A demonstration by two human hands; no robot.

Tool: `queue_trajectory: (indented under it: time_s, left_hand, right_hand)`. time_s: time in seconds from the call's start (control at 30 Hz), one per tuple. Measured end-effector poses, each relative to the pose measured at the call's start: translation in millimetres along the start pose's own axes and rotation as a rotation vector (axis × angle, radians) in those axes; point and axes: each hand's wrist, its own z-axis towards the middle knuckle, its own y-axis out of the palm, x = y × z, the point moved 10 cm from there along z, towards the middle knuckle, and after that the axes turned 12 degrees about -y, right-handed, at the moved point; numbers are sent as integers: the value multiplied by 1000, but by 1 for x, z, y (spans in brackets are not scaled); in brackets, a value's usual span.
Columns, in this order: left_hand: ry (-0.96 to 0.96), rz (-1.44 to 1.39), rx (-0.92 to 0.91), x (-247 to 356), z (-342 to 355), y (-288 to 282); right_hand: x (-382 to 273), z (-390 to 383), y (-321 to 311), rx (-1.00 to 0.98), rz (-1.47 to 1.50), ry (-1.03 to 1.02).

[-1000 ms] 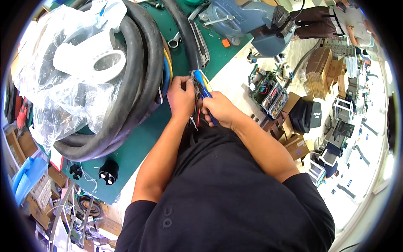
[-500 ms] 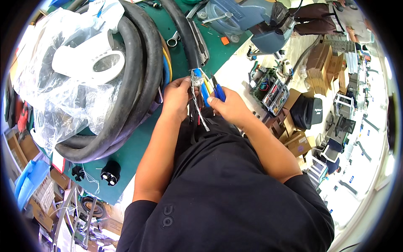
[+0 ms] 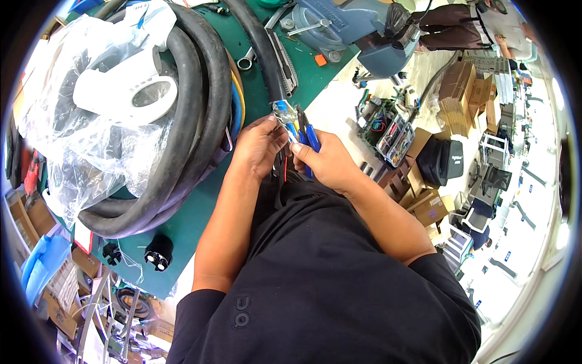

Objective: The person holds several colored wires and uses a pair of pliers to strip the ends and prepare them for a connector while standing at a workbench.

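Note:
A thick black cable (image 3: 265, 60) runs toward me over the bench, its stripped end showing clear wrap, silvery shielding (image 3: 283, 111) and blue and other wires. My left hand (image 3: 259, 147) is closed at this end, thumb and fingertips pinching the silvery strands. Blue-handled pliers (image 3: 313, 138) lie in my right hand (image 3: 330, 159), jaws pointing away from me. That hand's thumb and forefinger also pinch together beside the wires, close to the left fingertips. What exactly sits between those fingertips is partly hidden.
A big coil of black cable (image 3: 193, 121) fills the left of the green bench (image 3: 182, 255), with plastic wrap and a white handle-shaped housing (image 3: 127, 91) on it. A utility knife (image 3: 284, 64), a wrench (image 3: 246, 59) and a blue vise (image 3: 330, 24) lie beyond. An open toolbox (image 3: 394, 142) stands right.
The silvery twisted strand that hung down toward my lap is now gathered up between my hands. My right fingertips have come closer to the left ones, and the pliers have turned slightly.

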Motion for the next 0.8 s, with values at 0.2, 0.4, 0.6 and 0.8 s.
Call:
queue_trajectory:
  time_s: [0.2, 0.4, 0.6, 0.8]
  left_hand:
    - [-43, -120, -45, 1, -4, 12]
    - [-2, -299, -32, -13, 16, 3]
    - [95, 13, 232, 6, 5, -15]
    - [596, 767, 581, 50, -22, -9]
  right_hand:
    - [-8, 4, 2, -3, 37, -16]
    - [-20, 8, -5, -3, 110, -21]
    - [-25, 13, -22, 1, 48, -26]
    - [-30, 22, -28, 21, 96, -55]
